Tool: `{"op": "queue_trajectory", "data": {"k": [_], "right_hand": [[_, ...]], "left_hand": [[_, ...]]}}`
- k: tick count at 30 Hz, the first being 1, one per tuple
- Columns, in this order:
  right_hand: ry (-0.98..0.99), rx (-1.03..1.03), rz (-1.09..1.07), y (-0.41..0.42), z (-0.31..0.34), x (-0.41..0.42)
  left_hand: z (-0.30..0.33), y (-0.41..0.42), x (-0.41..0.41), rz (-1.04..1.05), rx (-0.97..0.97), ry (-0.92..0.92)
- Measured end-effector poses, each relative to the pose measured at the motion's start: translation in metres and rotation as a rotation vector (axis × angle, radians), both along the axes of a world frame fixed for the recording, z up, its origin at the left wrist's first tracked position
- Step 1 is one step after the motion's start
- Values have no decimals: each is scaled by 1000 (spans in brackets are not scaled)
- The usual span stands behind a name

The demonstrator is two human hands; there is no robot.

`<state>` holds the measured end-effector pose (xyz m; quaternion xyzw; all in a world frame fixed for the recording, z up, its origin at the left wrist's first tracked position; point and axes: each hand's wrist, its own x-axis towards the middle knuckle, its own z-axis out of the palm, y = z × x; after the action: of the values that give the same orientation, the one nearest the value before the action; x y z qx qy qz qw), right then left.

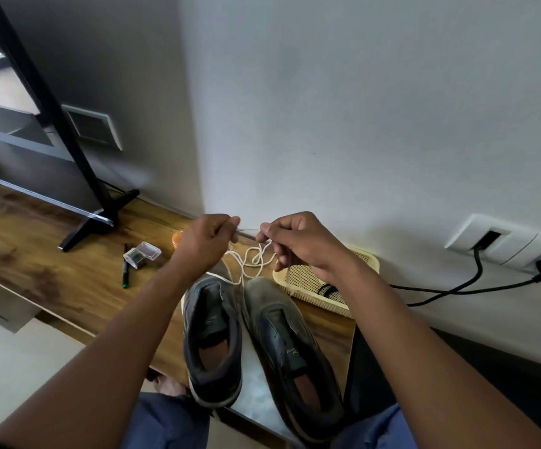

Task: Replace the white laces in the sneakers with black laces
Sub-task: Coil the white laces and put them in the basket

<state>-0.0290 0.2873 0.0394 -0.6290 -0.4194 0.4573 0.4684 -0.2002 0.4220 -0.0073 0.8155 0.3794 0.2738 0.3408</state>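
Sneakers [212, 338] [290, 348] dark grey, insoles brown. Lace [251, 259] white. Basket [308, 283] cream, perforated. Bench [52, 254] brown woodgrain. Pen [124, 267] black, green tip.

We are holding a dark lace [246, 235] stretched between our left hand [205, 241] and right hand [298, 244], both pinching it above two dark sneakers [212, 338] on the wooden table [52, 254]. A white lace [249, 260] is lying tangled beneath, beside a cream basket [368, 259].

Two dark unlaced sneakers [249, 345] stand side by side, toes far; a white lace [249, 260] lies tangled just beyond; a dark lace [246, 235] stretches above.
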Motion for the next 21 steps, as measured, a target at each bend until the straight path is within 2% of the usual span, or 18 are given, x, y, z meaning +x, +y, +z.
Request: {"op": "queue_trajectory", "data": {"k": [5,7,8,10,12,14,17,21], "right_hand": [[127,-9,9,-2,2,10],[182,-1,11,-2,1,13],[205,4,9,-1,0,14],[233,5,-4,1,-2,14],[249,8,-17,4,-4,11],[272,21,-12,5,-5,9],[296,25,1,4,-5,8],[314,-25,-9,0,-7,10]], "left_hand": [[-6,8,-10,346,158,442],[-7,7,-13,384,170,518],[-6,6,-13,340,174,475],[-1,0,-9,120,123,222],[9,-12,1,-169,-98,-71],[13,-21,11,-354,-201,-171],[7,-22,16,-359,-151,-193],[-2,-4,9,-213,-162,-291]]}}
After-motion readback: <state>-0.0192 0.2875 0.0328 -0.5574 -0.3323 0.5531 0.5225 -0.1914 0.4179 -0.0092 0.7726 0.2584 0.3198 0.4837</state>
